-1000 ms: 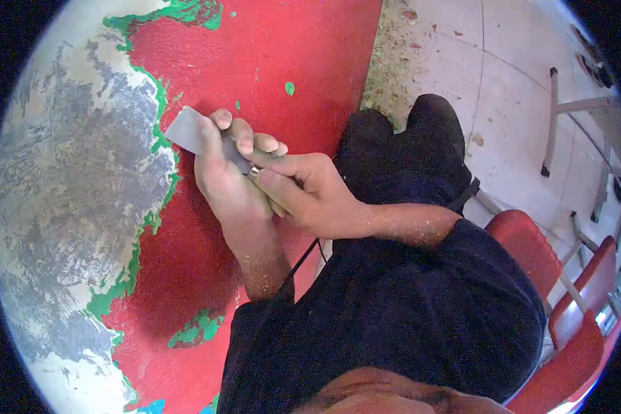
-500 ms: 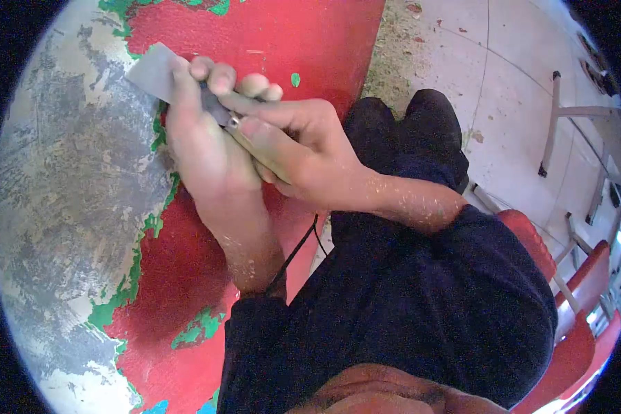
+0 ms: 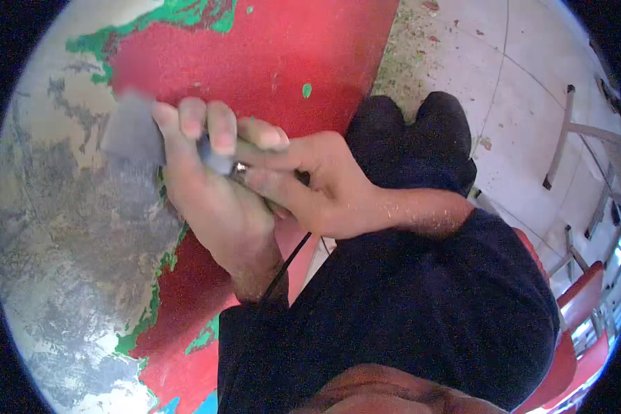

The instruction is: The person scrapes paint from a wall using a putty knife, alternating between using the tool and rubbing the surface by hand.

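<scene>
A flat grey scraper (image 3: 134, 134) with a broad, squarish blade is in the person's two bare hands, blurred at its blade, which lies in view over the edge between bared and painted areas; whether it touches there cannot be told. The left hand (image 3: 217, 200), its palm partly showing, has its fingers bent around the scraper's narrower part, one of them lying beside the blade. The right hand (image 3: 331, 186) meets it from the other side, fingers pinching the handle end near a small shiny metal piece (image 3: 240, 168); the two hands overlap there. Behind them spreads a broad painted surface (image 3: 276, 55), glossy red, with a mottled grey and whitish bare area (image 3: 69, 228) on the left, a ragged green paint border (image 3: 148, 317) between the two and a small green oval spot (image 3: 307, 90) above the right hand. Pale flecks dot the right forearm. The person wears a black short-sleeved shirt (image 3: 393, 297) and dark trousers (image 3: 410, 148), and a thin black cord (image 3: 286, 269) hangs by the left sleeve. Pale floor tiles (image 3: 524, 62) carry crumbs and chips beside the red surface, and red chairs (image 3: 583, 297) with metal legs stand at the right edge.
</scene>
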The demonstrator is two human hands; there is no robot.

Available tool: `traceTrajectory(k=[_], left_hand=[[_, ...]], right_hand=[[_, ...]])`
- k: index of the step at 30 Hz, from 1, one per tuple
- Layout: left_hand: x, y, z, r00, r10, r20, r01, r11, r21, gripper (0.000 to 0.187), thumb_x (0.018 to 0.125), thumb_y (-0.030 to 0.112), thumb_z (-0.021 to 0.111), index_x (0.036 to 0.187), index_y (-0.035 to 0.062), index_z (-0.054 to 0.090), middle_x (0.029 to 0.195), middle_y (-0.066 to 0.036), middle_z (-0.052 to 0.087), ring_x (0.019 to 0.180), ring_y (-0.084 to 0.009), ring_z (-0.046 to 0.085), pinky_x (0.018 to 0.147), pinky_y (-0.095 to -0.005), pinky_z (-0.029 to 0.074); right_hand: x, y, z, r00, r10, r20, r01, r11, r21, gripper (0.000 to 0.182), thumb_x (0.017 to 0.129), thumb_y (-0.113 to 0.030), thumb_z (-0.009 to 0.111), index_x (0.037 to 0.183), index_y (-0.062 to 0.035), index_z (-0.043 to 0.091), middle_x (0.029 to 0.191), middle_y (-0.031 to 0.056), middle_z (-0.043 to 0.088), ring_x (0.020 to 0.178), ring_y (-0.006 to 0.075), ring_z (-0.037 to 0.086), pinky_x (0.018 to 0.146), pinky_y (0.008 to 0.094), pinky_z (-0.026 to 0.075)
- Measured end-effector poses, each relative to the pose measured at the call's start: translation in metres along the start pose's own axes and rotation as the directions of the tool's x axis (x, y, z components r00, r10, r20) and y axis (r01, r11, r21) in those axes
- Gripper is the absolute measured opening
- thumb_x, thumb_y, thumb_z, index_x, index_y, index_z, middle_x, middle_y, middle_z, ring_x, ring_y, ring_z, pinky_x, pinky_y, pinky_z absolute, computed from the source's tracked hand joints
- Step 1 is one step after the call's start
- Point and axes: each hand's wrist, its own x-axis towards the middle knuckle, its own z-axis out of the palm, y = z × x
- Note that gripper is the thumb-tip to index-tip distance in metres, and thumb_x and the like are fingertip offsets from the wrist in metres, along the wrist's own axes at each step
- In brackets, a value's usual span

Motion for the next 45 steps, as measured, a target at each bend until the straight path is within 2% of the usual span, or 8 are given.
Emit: traceTrajectory(k=[6,16,21,27,30,36,40,45], left_hand=[[-0.008,-0.003,-0.025,0.947,-0.036,0.319,0.082,0.988,-0.131,0.026,0.097,0.031,0.035,0.078,0.0155,0.040,0.065,0.004,0.039,0.057,-0.0140,0.047,0.063,-0.0335,0.043],[0.013,0.010,0.001,0.977,-0.111,0.181,0.141,0.976,-0.166,0.026,0.097,0.036,0.034,0.085,0.0134,0.042,0.069,0.001,0.046,0.055,-0.0204,0.056,0.064,-0.0422,0.051],[-0.009,-0.007,-0.018,0.939,-0.133,0.318,0.184,0.974,-0.136,0.032,0.097,0.035,0.029,0.086,0.0094,0.043,0.073,-0.005,0.050,0.066,-0.0230,0.058,0.068,-0.0399,0.051],[0.001,-0.012,-0.007,0.956,0.094,0.278,-0.085,0.995,-0.041,0.039,0.095,0.041,0.034,0.095,0.0043,0.047,0.074,-0.010,0.055,0.065,-0.0288,0.061,0.063,-0.0422,0.053],[0.001,-0.004,-0.015,0.942,0.067,0.330,-0.023,0.990,-0.137,0.036,0.094,0.041,0.040,0.101,0.0067,0.049,0.077,-0.008,0.056,0.068,-0.0272,0.061,0.063,-0.0427,0.053],[0.009,-0.002,-0.003,0.932,0.061,0.359,0.042,0.961,-0.272,0.026,0.094,0.036,0.043,0.098,0.0105,0.047,0.075,-0.003,0.055,0.070,-0.0240,0.062,0.066,-0.0420,0.054],[0.008,0.000,0.014,0.889,0.074,0.452,-0.005,0.988,-0.152,0.025,0.095,0.037,0.040,0.091,0.0120,0.046,0.071,0.000,0.052,0.064,-0.0200,0.059,0.061,-0.0386,0.053],[0.027,0.023,0.035,0.936,0.048,0.348,-0.007,0.993,-0.118,0.028,0.096,0.037,0.035,0.083,0.0136,0.043,0.061,0.001,0.042,0.051,-0.0136,0.045,0.051,-0.0311,0.045]], right_hand=[[0.000,-0.009,0.001,0.998,0.031,-0.050,-0.028,0.998,0.053,0.018,0.088,-0.014,0.053,0.079,0.0007,0.056,0.057,0.0124,0.039,0.055,0.0096,0.040,0.047,0.0315,0.037],[0.015,-0.019,0.011,0.981,0.101,-0.164,-0.067,0.977,0.200,0.021,0.090,-0.014,0.049,0.077,0.0014,0.056,0.056,0.0027,0.044,0.055,0.0071,0.042,0.047,0.0282,0.037],[-0.003,-0.023,0.000,0.998,0.052,-0.027,-0.050,0.996,0.069,0.037,0.095,-0.022,0.044,0.126,-0.0026,0.049,0.057,-0.0047,0.043,0.050,0.0032,0.037,0.045,0.0214,0.030],[0.003,-0.037,0.003,0.996,0.084,0.004,-0.083,0.982,0.168,0.043,0.096,-0.020,0.042,0.134,-0.0028,0.037,0.063,-0.0039,0.044,0.054,0.0034,0.038,0.050,0.0200,0.034],[0.000,-0.011,0.010,0.963,-0.260,-0.068,0.249,0.958,-0.146,0.044,0.095,-0.017,0.044,0.135,-0.0024,0.035,0.074,-0.0033,0.049,0.062,0.0039,0.040,0.055,0.0204,0.036],[-0.002,-0.041,0.005,0.987,-0.057,-0.149,0.085,0.978,0.190,0.028,0.089,-0.012,0.053,0.112,0.0021,0.059,0.083,-0.0016,0.059,0.078,0.0058,0.049,0.069,0.0230,0.045],[-0.001,-0.041,-0.001,0.954,-0.178,-0.240,0.179,0.984,-0.020,0.025,0.086,-0.011,0.052,0.106,0.0013,0.060,0.078,0.0092,0.063,0.070,0.0092,0.052,0.064,0.0274,0.046],[0.021,-0.048,0.002,0.868,-0.400,-0.293,0.261,0.871,-0.415,0.014,0.079,-0.010,0.052,0.082,0.0012,0.059,0.071,0.0231,0.055,0.063,0.0330,0.058,0.059,0.0394,0.047]])
